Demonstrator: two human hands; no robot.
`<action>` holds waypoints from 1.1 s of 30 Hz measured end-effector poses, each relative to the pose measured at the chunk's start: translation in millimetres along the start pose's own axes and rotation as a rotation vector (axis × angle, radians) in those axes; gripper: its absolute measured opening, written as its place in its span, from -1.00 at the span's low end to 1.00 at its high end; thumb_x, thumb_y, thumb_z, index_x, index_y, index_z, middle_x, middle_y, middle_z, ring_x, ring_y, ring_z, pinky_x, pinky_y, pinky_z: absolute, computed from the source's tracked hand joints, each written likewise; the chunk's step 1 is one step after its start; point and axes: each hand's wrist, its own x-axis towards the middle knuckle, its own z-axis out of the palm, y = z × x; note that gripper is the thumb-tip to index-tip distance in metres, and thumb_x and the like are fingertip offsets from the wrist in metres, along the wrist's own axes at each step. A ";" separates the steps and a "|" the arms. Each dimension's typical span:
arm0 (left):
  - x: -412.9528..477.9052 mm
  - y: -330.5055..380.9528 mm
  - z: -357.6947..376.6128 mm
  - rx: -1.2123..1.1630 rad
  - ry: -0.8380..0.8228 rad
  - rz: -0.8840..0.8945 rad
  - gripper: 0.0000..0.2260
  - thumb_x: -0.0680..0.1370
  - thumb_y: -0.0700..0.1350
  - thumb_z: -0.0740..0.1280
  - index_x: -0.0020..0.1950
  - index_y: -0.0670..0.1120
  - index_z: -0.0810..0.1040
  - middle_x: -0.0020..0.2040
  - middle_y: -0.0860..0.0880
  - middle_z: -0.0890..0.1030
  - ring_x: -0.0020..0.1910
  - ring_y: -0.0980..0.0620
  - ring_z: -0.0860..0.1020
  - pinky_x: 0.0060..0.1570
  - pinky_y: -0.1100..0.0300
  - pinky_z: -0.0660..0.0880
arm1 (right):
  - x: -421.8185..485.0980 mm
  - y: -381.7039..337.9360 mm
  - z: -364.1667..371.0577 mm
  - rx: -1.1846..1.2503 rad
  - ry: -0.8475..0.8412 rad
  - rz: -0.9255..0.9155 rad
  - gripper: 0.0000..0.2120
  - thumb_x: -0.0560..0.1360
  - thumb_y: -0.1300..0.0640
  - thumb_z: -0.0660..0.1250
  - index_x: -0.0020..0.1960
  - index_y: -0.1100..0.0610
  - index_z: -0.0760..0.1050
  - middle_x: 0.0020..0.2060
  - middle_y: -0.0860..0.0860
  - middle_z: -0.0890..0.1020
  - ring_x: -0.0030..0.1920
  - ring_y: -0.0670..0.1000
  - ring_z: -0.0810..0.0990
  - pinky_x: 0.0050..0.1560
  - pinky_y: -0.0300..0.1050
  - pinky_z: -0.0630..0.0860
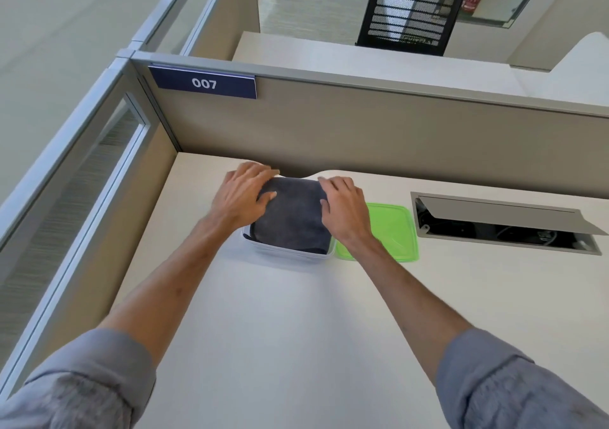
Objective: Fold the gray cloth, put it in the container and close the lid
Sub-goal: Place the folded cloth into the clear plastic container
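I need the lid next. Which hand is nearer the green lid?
The right hand: the green lid lies just beside it, while the left hand is across the gray cloth.

desk (296, 346): pale, smooth | on it: clear container (283, 251), green lid (392, 230) flat just beside it

cloth (291, 217) in container (283, 253) | lid (393, 230) on desk (296, 329), touching container's right | cable hatch (504, 224) further right

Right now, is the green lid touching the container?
Cannot tell. In the head view the green lid lies flat beside the container, but the right hand hides their adjoining edges.
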 end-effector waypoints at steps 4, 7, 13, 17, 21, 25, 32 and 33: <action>-8.8 0.6 10.6 0.075 0.060 0.092 -0.76 0.71 -0.09 0.33 0.37 0.01 0.63 0.29 0.00 0.71 0.32 -0.15 0.58 0.26 -0.05 0.51 | -15.2 5.7 11.2 -0.042 0.035 -0.029 -0.58 0.53 0.31 0.43 0.36 0.11 0.53 0.21 0.03 0.66 0.27 0.19 0.56 0.21 0.09 0.52; -16.4 -2.8 24.8 0.113 0.052 0.133 -0.79 0.70 -0.12 0.35 0.32 0.00 0.65 0.26 -0.01 0.71 0.26 -0.16 0.59 0.23 -0.04 0.52 | -26.1 11.5 23.5 -0.106 0.052 -0.099 -0.57 0.46 0.37 0.48 0.28 0.10 0.57 0.11 0.04 0.69 0.18 0.21 0.60 0.11 0.07 0.55; -23.2 2.6 35.5 0.071 0.118 0.049 -0.70 0.71 -0.14 0.37 0.45 -0.04 0.62 0.36 -0.05 0.67 0.30 -0.19 0.61 0.23 -0.09 0.57 | -20.7 12.5 30.4 -0.162 0.104 -0.120 -0.61 0.46 0.35 0.48 0.25 0.10 0.67 0.29 0.08 0.65 0.25 0.20 0.59 0.21 0.06 0.52; -25.4 5.0 41.5 0.050 0.233 -0.011 -0.75 0.68 -0.14 0.43 0.35 -0.09 0.58 0.30 -0.08 0.61 0.20 -0.19 0.60 0.10 -0.08 0.62 | -21.6 14.8 29.7 -0.191 0.074 -0.102 -0.46 0.44 0.40 0.45 0.41 0.18 0.62 0.19 0.12 0.62 0.18 0.22 0.59 0.11 0.10 0.56; -27.4 2.6 45.0 0.035 0.204 -0.008 -0.90 0.71 -0.16 0.39 0.21 -0.11 0.62 0.20 -0.10 0.63 0.22 -0.22 0.58 0.13 -0.11 0.61 | -12.3 8.0 24.6 -0.185 0.081 -0.037 -0.66 0.48 0.35 0.47 0.21 0.11 0.61 0.07 0.06 0.65 0.12 0.20 0.62 0.04 0.09 0.52; -29.0 2.5 48.2 0.052 0.199 -0.005 -0.87 0.71 -0.18 0.37 0.21 -0.12 0.68 0.22 -0.10 0.66 0.28 -0.24 0.59 0.17 -0.13 0.59 | -9.9 3.5 24.8 -0.156 0.049 -0.041 -0.74 0.53 0.33 0.41 0.16 0.09 0.63 0.09 0.06 0.65 0.18 0.20 0.59 0.06 0.09 0.50; -29.0 0.1 48.3 0.048 0.227 0.011 -0.86 0.73 -0.18 0.32 0.22 -0.11 0.65 0.23 -0.08 0.64 0.21 -0.21 0.61 0.16 -0.10 0.57 | -28.7 20.7 21.4 0.036 0.187 -0.008 -0.78 0.66 0.16 0.33 0.28 0.08 0.63 0.22 0.01 0.67 0.21 0.14 0.58 0.15 0.11 0.53; -30.1 0.1 47.7 0.038 0.238 0.010 -0.87 0.74 -0.18 0.31 0.23 -0.11 0.64 0.25 -0.08 0.64 0.20 -0.20 0.61 0.16 -0.09 0.57 | -37.6 27.5 22.5 0.057 0.223 0.035 -0.77 0.66 0.19 0.33 0.28 0.08 0.64 0.21 -0.01 0.67 0.20 0.13 0.59 0.14 0.11 0.53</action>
